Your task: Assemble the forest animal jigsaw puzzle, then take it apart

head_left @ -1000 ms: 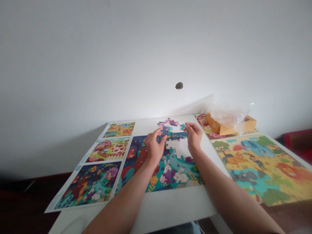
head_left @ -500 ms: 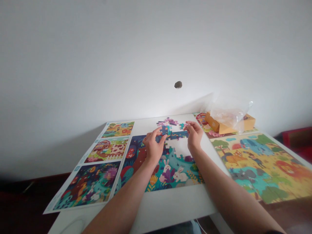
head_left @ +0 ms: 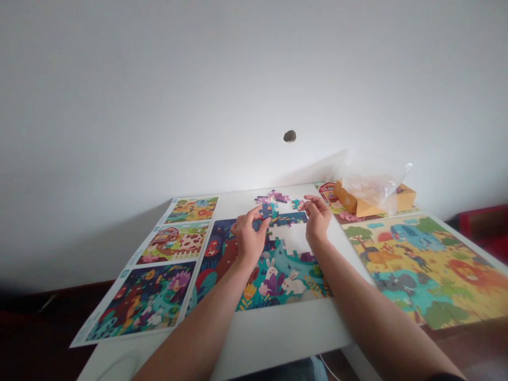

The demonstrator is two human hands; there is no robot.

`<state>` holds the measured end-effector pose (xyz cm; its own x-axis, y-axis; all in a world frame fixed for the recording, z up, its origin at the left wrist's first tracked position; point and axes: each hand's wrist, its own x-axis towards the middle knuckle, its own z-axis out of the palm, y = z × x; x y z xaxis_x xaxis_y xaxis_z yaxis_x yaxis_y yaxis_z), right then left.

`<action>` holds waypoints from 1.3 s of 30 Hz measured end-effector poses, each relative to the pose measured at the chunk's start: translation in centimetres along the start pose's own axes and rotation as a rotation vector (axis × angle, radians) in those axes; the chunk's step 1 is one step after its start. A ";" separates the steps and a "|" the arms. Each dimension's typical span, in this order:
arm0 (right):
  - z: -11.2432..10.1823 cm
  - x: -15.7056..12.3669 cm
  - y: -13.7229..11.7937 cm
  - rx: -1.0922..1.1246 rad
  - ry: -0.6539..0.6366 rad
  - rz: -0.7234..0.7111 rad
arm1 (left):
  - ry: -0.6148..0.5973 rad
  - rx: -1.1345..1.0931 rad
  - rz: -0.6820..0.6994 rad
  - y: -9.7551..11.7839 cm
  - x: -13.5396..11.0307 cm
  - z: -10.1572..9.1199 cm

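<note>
Jigsaw pieces [head_left: 288,218] sat between both hands; the left hand [head_left: 249,238] seemed to pinch a blue piece [head_left: 266,210], the right hand [head_left: 317,219] curled, its grip unclear.

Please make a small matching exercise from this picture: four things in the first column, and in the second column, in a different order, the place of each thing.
Things:
1. clear plastic bag
2. orange cardboard box
3. rabbit jigsaw puzzle
4. yellow animal jigsaw puzzle

Places:
A. to the right of the right forearm
B. lying on top of thing 2
C. under the left hand and right hand
D. on a farm picture, at the far right

Pairs: 1-B, 2-D, 3-C, 4-A
</note>
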<state>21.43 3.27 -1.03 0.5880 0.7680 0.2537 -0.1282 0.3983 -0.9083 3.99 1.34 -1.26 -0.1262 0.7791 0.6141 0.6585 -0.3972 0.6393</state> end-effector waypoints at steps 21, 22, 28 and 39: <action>0.0 -0.2 -1.1 -0.047 -0.014 -0.087 | -0.001 -0.012 0.018 -0.2 -0.1 0.1; 0.0 -0.2 -1.1 -0.045 -0.012 -0.084 | -0.003 -0.011 0.019 -0.3 -0.1 0.1; 0.0 -0.3 -1.2 -0.029 -0.012 -0.079 | -0.002 0.010 0.006 -0.2 0.0 0.1; -0.1 -0.3 -1.0 -0.007 -0.037 -0.075 | -0.008 0.007 -0.015 -0.1 0.0 0.0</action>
<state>21.48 2.61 -0.18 0.5661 0.7541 0.3330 -0.0793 0.4519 -0.8885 3.98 1.40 -1.31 -0.1303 0.7885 0.6011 0.6620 -0.3822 0.6448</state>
